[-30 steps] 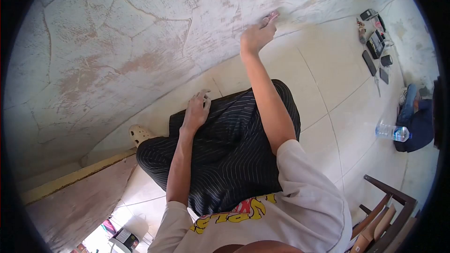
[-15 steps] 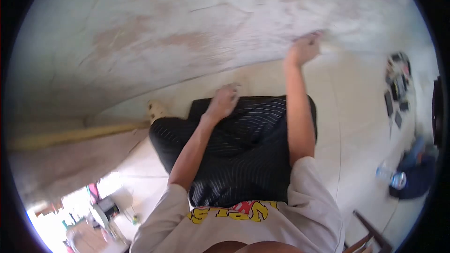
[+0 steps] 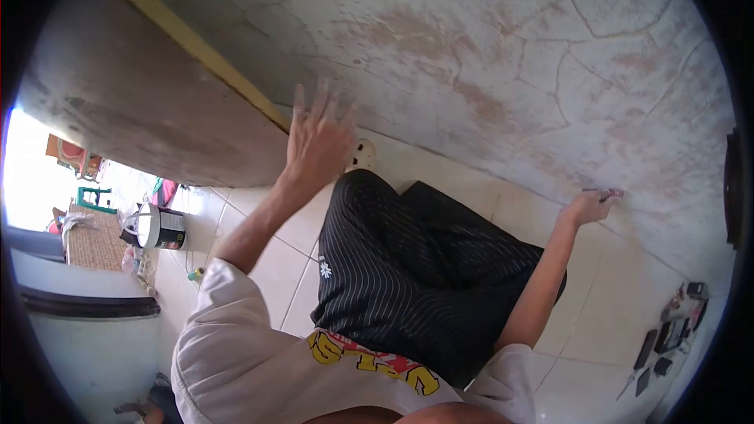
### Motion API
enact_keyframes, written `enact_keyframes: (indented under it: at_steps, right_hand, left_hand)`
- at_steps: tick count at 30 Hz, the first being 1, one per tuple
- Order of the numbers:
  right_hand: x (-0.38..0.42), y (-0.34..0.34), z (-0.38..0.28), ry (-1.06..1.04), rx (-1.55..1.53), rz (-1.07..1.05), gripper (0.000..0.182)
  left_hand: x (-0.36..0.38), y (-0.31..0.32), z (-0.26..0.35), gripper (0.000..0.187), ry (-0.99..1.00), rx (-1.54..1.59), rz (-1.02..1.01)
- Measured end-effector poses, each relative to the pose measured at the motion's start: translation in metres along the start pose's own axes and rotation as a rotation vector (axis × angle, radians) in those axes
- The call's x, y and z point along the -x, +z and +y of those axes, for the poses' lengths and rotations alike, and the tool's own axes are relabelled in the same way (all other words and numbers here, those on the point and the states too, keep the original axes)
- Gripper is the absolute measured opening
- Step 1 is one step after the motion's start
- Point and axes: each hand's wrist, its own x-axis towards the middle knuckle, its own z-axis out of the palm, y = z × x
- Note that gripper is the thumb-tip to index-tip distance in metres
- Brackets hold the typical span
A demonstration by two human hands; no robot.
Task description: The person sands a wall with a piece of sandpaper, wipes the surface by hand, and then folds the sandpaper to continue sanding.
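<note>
My left hand (image 3: 320,137) is raised near the corner of the wall, fingers spread and holding nothing, above a cream perforated shoe (image 3: 362,155). Low against the wall (image 3: 503,55), my right hand (image 3: 591,208) has its fingers closed round a small dark and reddish object (image 3: 609,192), too small to name. The wall is whitish with brown patches and crack-like lines. Dark pinstriped trousers (image 3: 424,275) cover my bent legs between the two arms.
A brown panel with a yellowish edge (image 3: 196,51) stands at the left. Beyond it are a white bucket (image 3: 161,226) and a woven surface (image 3: 98,239). Dark items (image 3: 671,335) lie on the tiled floor at right. Part of another person (image 3: 153,408) shows at bottom left.
The view has turned toward the left. My left hand has risen from my lap to the wall corner with fingers spread. My right hand is now lower along the wall.
</note>
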Motion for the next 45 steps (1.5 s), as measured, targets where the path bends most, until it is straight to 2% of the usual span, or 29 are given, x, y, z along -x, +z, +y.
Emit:
enact_keyframes:
  at_steps: [1,2,4,5,7,9,11,13,14,18,20,24,30,33,34,35,36,37,38,39,40,41,42,43,44,45]
  right_hand:
    - [0.005,0.001,-0.01,0.021,0.004,0.006,0.047]
    - [0.01,0.002,-0.02,-0.02,0.11,0.022,0.047]
    - [0.009,0.002,-0.016,-0.041,0.103,0.024,0.047]
    - [0.007,0.001,-0.012,-0.068,0.113,0.032,0.047]
    - [0.009,-0.001,-0.01,-0.101,0.061,0.021,0.047]
    - [0.006,-0.004,-0.013,-0.111,0.121,-0.009,0.046]
    - [0.008,-0.002,-0.02,-0.09,0.032,0.003,0.047]
    - [0.01,-0.003,-0.025,-0.019,0.09,-0.028,0.047]
    - [0.011,-0.001,-0.024,-0.076,0.101,-0.018,0.047]
    - [0.003,-0.003,-0.005,-0.046,0.102,-0.042,0.047]
    - [0.001,0.0,0.002,-0.182,0.124,0.057,0.045]
    - [0.005,0.0,-0.008,-0.145,0.144,0.06,0.045]
    - [0.029,0.004,-0.061,-0.069,-0.106,0.077,0.047]
    - [0.041,0.003,-0.082,-0.23,-0.114,0.136,0.042]
    - [0.045,0.001,-0.086,-0.34,-0.051,0.074,0.041]
    - [0.05,-0.001,-0.093,-0.45,0.013,0.015,0.04]
    - [0.059,0.001,-0.101,-0.468,0.01,0.025,0.04]
    - [0.069,0.003,-0.111,-0.522,-0.08,-0.062,0.037]
    - [0.077,0.007,-0.12,-0.58,-0.17,-0.148,0.035]
    - [0.083,0.007,-0.134,-0.606,-0.17,-0.135,0.035]
    - [0.089,0.005,-0.152,-0.914,0.096,-0.147,0.033]
    - [0.095,0.007,-0.166,-1.208,0.379,-0.153,0.032]
    - [0.102,0.017,-0.177,-1.229,0.385,-0.137,0.032]
    - [0.11,0.03,-0.188,-1.258,0.28,-0.223,0.034]
    - [0.115,0.041,-0.198,-1.283,0.184,-0.322,0.037]
    - [0.116,0.055,-0.204,-1.306,0.125,-0.406,0.041]
  left_hand:
    - [0.006,0.003,-0.015,0.029,0.03,-0.251,-0.052]
    - [0.015,0.012,-0.029,0.029,0.023,-0.27,-0.047]
    - [0.035,0.035,-0.052,0.026,0.138,-0.535,-0.629]
    - [0.04,0.038,-0.058,0.026,0.125,-0.548,-0.623]
    - [0.05,0.039,-0.064,0.021,0.283,-0.554,-0.457]
    - [0.066,0.057,-0.065,0.021,0.222,-0.511,-0.458]
    - [0.073,0.052,-0.061,0.02,0.166,-0.464,-0.455]
    - [0.076,0.033,-0.055,0.019,0.222,-0.451,-0.399]
    - [0.077,0.028,-0.054,0.019,0.214,-0.456,-0.393]
    - [0.091,0.005,-0.044,0.021,0.23,-0.416,-0.401]
    - [0.096,-0.001,-0.04,0.022,0.237,-0.421,-0.356]
    - [0.109,-0.012,-0.032,0.024,0.238,-0.432,-0.36]
    - [0.12,-0.01,-0.029,0.019,0.239,-0.358,-0.288]
    - [0.117,-0.009,-0.021,0.018,0.136,-0.279,-0.272]
    - [0.117,-0.009,-0.02,0.018,0.13,-0.269,-0.257]
    - [0.116,-0.009,-0.019,0.018,0.109,-0.193,-0.149]
    - [0.114,-0.01,-0.019,0.017,0.091,-0.12,-0.038]
    - [0.108,-0.017,-0.015,0.017,0.092,-0.11,-0.018]
    - [0.102,-0.026,-0.006,0.014,-0.025,0.08,0.079]
    - [0.097,-0.028,0.001,0.012,-0.139,0.275,0.174]
    - [0.094,-0.021,0.006,0.012,-0.21,0.49,0.133]
    - [0.089,-0.012,0.012,0.012,-0.203,0.508,0.152]
    - [0.08,-0.003,0.02,0.015,-0.222,0.615,0.215]
    - [0.069,-0.003,0.029,0.017,-0.247,0.727,0.272]
    - [0.058,-0.005,0.034,0.022,-0.204,0.802,0.185]
    - [0.045,0.0,0.044,0.022,-0.212,0.833,0.189]
